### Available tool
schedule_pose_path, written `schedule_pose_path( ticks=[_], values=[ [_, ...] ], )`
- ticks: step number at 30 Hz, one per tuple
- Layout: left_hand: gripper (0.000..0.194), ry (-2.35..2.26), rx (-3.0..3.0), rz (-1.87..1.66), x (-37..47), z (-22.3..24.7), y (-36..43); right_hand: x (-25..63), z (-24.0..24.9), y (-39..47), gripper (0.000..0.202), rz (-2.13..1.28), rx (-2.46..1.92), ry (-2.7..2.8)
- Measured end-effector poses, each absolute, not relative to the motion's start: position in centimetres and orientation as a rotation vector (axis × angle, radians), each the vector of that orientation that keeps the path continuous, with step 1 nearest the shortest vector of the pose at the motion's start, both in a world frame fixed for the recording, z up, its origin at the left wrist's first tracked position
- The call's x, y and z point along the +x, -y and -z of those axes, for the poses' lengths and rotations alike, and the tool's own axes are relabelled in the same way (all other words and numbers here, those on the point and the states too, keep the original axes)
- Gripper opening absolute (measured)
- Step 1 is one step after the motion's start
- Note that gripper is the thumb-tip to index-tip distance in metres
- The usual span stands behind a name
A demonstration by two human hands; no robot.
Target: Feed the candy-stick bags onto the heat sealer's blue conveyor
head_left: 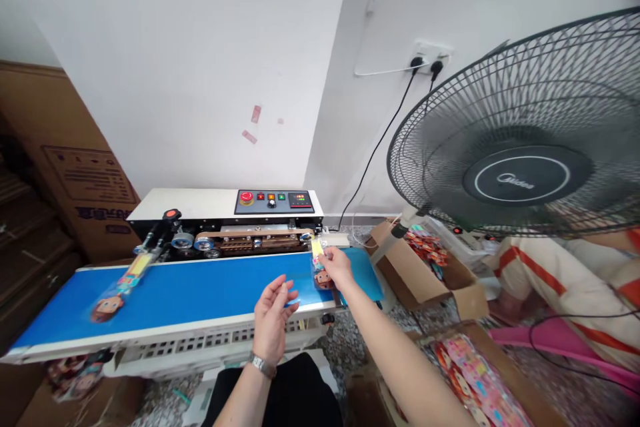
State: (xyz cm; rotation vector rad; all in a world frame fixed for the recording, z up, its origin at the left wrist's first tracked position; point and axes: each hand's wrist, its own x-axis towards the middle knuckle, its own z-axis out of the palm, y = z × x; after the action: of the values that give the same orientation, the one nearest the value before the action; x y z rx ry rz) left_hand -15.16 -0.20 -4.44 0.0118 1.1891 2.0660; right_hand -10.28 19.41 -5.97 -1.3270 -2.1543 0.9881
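Note:
A band sealing machine (225, 203) stands against the wall with a blue conveyor belt (215, 290) along its front. At the belt's right end, my right hand (336, 267) pinches a clear packet (320, 270) holding a doll-like figure, its yellow top at the sealer's entry. My left hand (274, 317), with a metal watch on the wrist, hovers at the belt's front edge, fingers curled and apart, nothing visible in it. Another packet with a similar figure (123, 287) lies near the belt's left end, its yellow top toward the machine.
A large fan (520, 173) fills the upper right. Open cartons (415, 273) with colourful packets stand right of the belt, another box (480, 373) below. A seated person's legs (540, 273) show at far right. A carton (107, 390) sits under the belt's left end.

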Motion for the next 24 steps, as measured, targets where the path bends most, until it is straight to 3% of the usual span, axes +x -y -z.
schedule_pose_path(
  ticks=[7,12,15,20,24],
  values=[
    [0.04,-1.204,0.033,-2.001,-14.9,4.0,0.7,-11.3,3.7,-14.7,0.033,-1.011,-1.127,2.234],
    [0.033,-1.225,0.091,-1.924,-14.8,3.8,0.6,-3.0,3.2,-10.6,0.03,-1.106,-0.751,2.153],
    [0.031,-1.271,0.075,-1.858,-14.5,3.8,0.3,5.0,6.1,-9.6,0.027,-1.118,-1.025,1.874],
    [0.03,-1.314,0.107,-1.799,-13.5,3.9,-0.1,16.2,15.1,-10.5,0.038,-0.935,-1.672,1.125],
    [0.028,-1.349,0.116,-1.754,-13.0,4.0,-0.6,18.9,19.0,-11.3,0.041,-0.942,-1.77,1.098]
  ],
)
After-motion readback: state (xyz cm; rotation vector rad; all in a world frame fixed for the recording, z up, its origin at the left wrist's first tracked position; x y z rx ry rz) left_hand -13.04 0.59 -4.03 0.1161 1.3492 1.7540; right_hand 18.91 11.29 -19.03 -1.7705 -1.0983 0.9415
